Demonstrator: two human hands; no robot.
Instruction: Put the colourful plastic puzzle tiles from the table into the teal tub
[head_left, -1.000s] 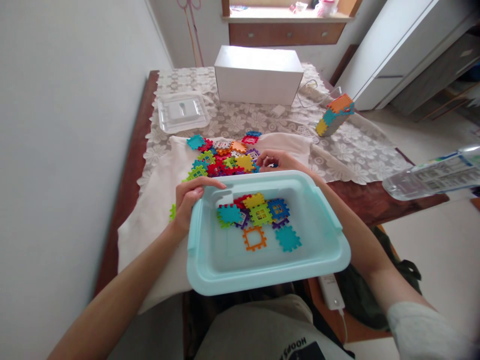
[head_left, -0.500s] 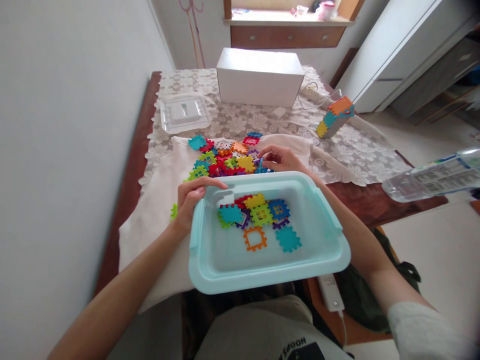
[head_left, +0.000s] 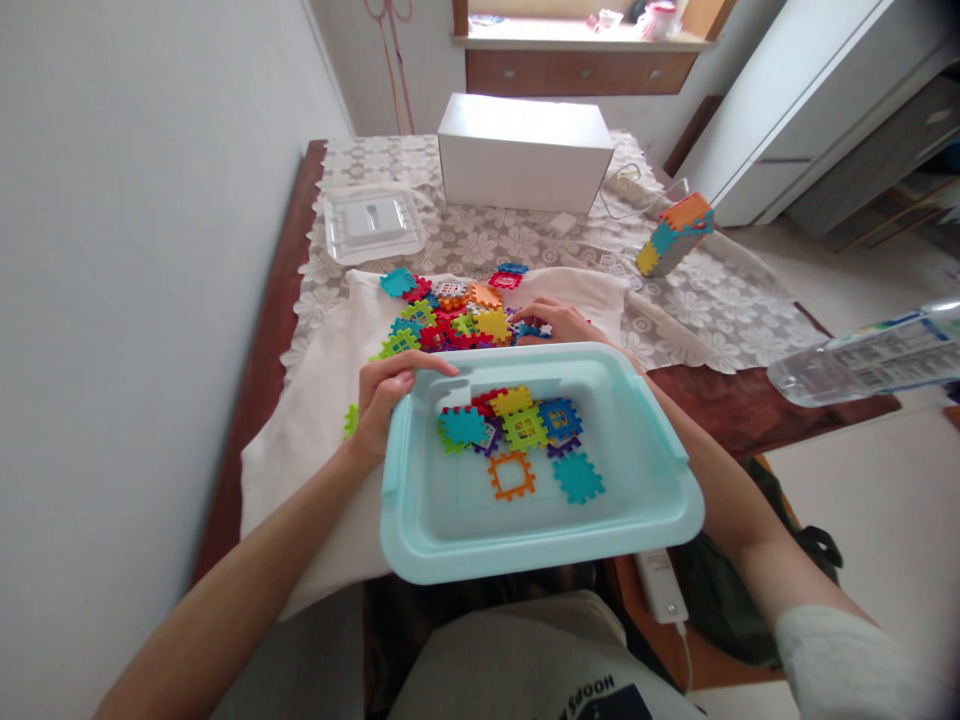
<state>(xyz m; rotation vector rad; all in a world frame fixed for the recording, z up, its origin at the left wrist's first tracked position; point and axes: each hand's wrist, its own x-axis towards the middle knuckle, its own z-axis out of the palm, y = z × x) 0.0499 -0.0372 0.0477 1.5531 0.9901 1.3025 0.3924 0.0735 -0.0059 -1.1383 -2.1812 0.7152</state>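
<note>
My left hand (head_left: 382, 405) grips the far-left corner of a pale turquoise plastic bin (head_left: 540, 565), which tilts toward me over the table edge. Inside lie several notched interlocking plastic tiles, among them a yellow-green window tile (head_left: 524, 428), an orange frame (head_left: 512, 477) and a turquoise square (head_left: 578, 478). Beyond the far rim spreads a heap of the same tiles (head_left: 450, 328) in many colours. My right hand (head_left: 562, 322) is at the heap's right side, fingers curled round blue tiles (head_left: 529, 330); the bin's rim partly hides it. My right forearm runs along the bin's right side.
A white cloth (head_left: 300, 470) lies under the heap on a lace-covered table (head_left: 480, 240). Farther back are a clear lid (head_left: 375, 225), a white box (head_left: 525, 160) and a block built from tiles (head_left: 675, 236). A plastic bottle (head_left: 862, 355) juts in from the right.
My right hand's fingers have shifted and bent lower over the blue tiles at the heap. The left hand keeps its hold and the tiles in the bin look the same.
</note>
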